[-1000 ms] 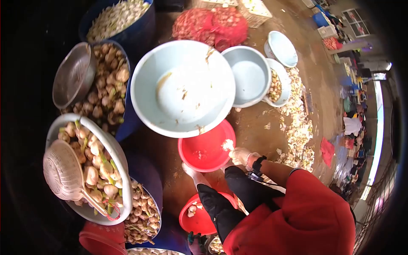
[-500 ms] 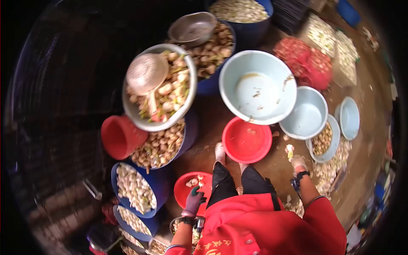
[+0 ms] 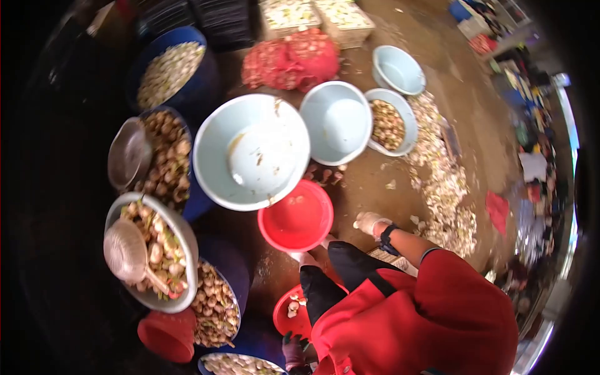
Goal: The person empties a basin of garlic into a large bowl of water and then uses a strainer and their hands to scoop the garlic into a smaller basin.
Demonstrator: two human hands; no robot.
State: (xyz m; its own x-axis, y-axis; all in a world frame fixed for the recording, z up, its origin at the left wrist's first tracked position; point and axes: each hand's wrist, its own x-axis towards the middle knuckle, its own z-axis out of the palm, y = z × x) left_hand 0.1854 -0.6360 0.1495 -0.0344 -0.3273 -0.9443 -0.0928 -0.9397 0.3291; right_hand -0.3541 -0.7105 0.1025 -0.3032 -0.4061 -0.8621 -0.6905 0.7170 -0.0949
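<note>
Head view: looks straight down on a brown floor (image 3: 469, 119) crowded with tubs and basins.

Right hand (image 3: 370, 222) at centre right of the frame, in a pale glove with a dark band at the wrist. Hovers over bare floor just right of the red basin (image 3: 295, 219), apart from its rim. Fingers (image 3: 362, 219) bunched together, too small to tell whether closed on anything.

Left hand (image 3: 292, 351) at the bottom edge, in a dark glove, just below the small red bowl (image 3: 290, 312). Cannot tell whether touching the bowl, nor whether the fingers are open or closed. A few pale garlic pieces (image 3: 292, 306) in that bowl.

Red basin at frame centre, tucked partly under the large pale blue basin (image 3: 250, 150), which holds only a few scraps. Right of that, a smaller pale blue basin (image 3: 337, 122), then a basin of garlic (image 3: 389, 125) touching it. Pile of peelings (image 3: 445, 187) down the right side of the floor, near the right hand.

Red mesh sack (image 3: 290, 59) at top centre. Blue tubs of bulbs down the left side, one with a metal bowl (image 3: 128, 153) resting on it. Grey basin (image 3: 181, 250) at lower left with bulbs and a plastic scoop (image 3: 125, 250) on top. Red bucket (image 3: 165, 334) below it.

Red jacket (image 3: 437, 312) and dark trousers (image 3: 337, 281) at lower right.
</note>
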